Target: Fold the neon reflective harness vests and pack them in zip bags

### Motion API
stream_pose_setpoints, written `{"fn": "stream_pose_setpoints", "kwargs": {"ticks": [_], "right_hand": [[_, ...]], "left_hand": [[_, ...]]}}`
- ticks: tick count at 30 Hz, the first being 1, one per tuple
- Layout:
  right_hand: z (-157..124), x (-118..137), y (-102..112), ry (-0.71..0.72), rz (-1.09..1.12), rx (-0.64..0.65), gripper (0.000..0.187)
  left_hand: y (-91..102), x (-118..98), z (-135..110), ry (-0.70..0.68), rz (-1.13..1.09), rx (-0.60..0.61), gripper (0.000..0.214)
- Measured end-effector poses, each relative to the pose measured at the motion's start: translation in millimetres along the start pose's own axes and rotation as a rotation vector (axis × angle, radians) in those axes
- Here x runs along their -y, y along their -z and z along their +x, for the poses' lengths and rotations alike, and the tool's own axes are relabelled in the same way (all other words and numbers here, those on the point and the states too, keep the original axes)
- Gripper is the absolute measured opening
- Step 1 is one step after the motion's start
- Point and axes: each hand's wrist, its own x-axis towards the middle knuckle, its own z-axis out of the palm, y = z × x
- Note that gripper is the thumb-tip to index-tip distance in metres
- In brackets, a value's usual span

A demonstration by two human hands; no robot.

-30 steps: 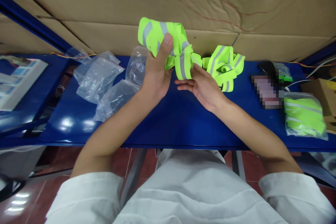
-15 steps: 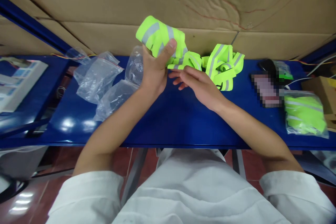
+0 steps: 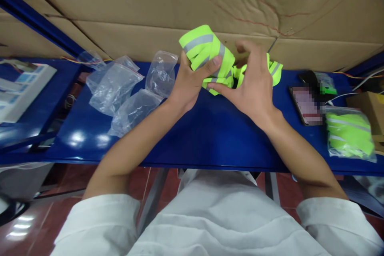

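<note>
The right hand [image 3: 255, 84] has risen, fingers half-spread, grip unclear, partly hiding yellow straps [image 3: 276, 73] at two o'clock; the left hand [image 3: 188, 82] wraps its fingers round a folded bundle [image 3: 207, 50].

One left grip [image 3: 186, 86] and one right grip [image 3: 255, 84], both bare, make two. There is one bundle of bright yellow-green ribbon [image 3: 207, 50] and a second bundle [image 3: 276, 77] (partly hidden behind the right grip, so its loops cannot be counted), which gives two loose ones. One filled bag [image 3: 349, 134] holds more of that ribbon. Clear plastic bags [image 3: 112, 90] number at least four, some overlapping. Also counted: one phone [image 3: 305, 106], one cardboard box [image 3: 366, 106] and two white sleeves [image 3: 99, 216].
</note>
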Motion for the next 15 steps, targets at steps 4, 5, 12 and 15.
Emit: {"fn": "stream_pose_setpoints", "kwargs": {"ticks": [4, 5, 12, 15], "right_hand": [[2, 3, 4, 0.049, 0.147, 0.120, 0.072], [2, 3, 4, 0.013, 0.165, 0.136, 0.066], [1, -8, 0, 0.020, 0.172, 0.157, 0.072], [4, -9, 6, 0.007, 0.188, 0.152, 0.071]], "left_hand": [[-1.1, 8, -8, 0.017, 0.129, 0.066, 0.034], [-1.5, 11, -11, 0.009, 0.167, 0.082, 0.035], [1.2, 17, -17, -0.148, 0.303, 0.160, 0.045], [6.4, 12, -15, -0.202, 0.401, 0.240, 0.057]]}}
